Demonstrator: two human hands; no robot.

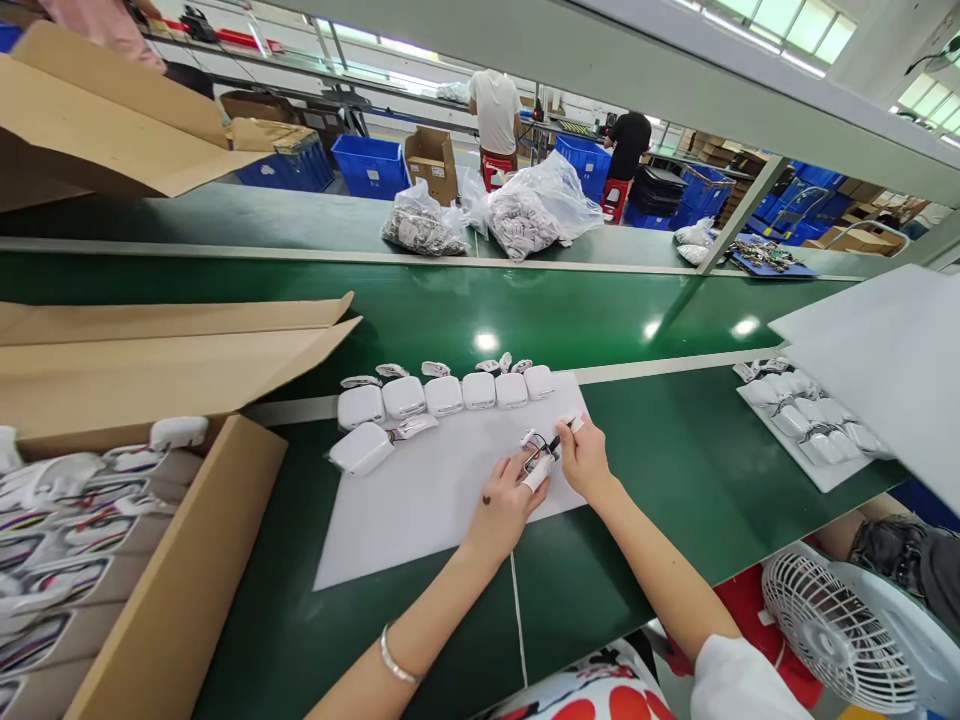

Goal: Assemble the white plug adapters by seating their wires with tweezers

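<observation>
My left hand [504, 503] is closed on a small white plastic device [537, 470] with thin red and black wires, holding it low over a white sheet [420, 520]. Just to the right, my right hand [586, 458] pinches something slim at the device's edge, with a dark piece and a pale tip showing; its kind is hard to make out. Along the sheet's far edge stands a row of several white rounded plastic units [443, 396], with small white pieces behind them. Another white unit [362, 449] lies nearer, at the left, with a small part attached.
An open cardboard box [217, 560] at the left holds white units with coloured wires. At the right lies a tray [825, 478] of white units beneath tilted white sheets [877, 350]. A white fan [840, 630] stands lower right. Plastic bags [525, 215] sit across the green bench.
</observation>
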